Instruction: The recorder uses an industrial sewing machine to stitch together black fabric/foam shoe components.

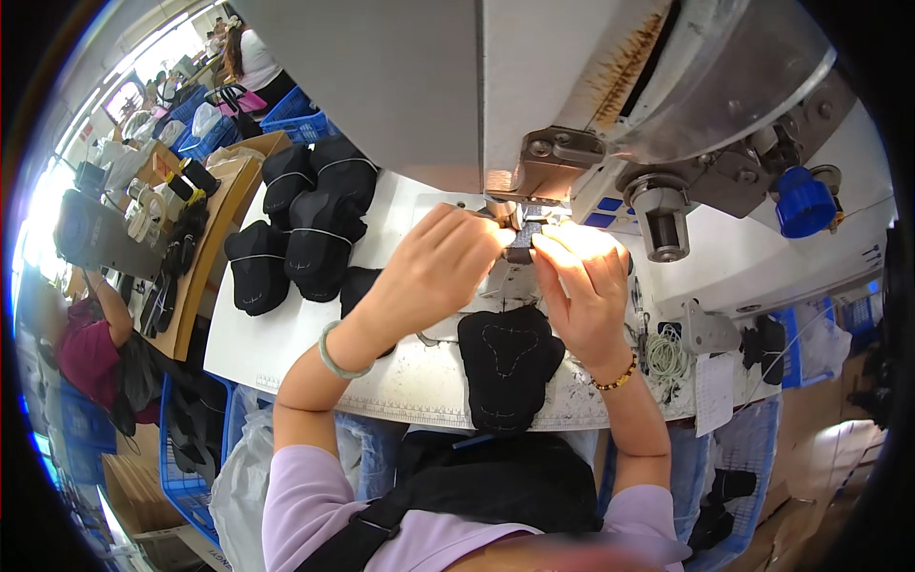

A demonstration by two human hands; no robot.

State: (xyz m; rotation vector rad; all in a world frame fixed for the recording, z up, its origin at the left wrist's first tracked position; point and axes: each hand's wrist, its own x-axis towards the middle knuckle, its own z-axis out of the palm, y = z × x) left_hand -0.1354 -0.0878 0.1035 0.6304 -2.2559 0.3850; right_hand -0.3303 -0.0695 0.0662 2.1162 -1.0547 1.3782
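At the sewing machine's metal foot [503,212], a small dark fabric piece [519,255] lies between my two hands. My left hand [429,267] is closed, its fingertips pinching at the left of that piece. From the other side, my right hand [586,286] presses thumb and fingers together on the piece's right edge. Closer to me on the white table rests a black fabric pad [510,367] with light stitching on it. Several bundles of black pads [319,238], tied with pale bands, stand left of my left hand; another black piece is partly hidden behind my left wrist.
The machine head [381,76] hangs over the far side of the table [410,396]. Coiled pale cord [664,353] lies right of my right wrist. Blue crates [191,496] stand below the table. A co-worker's arm [112,310] shows at the far left beside another machine.
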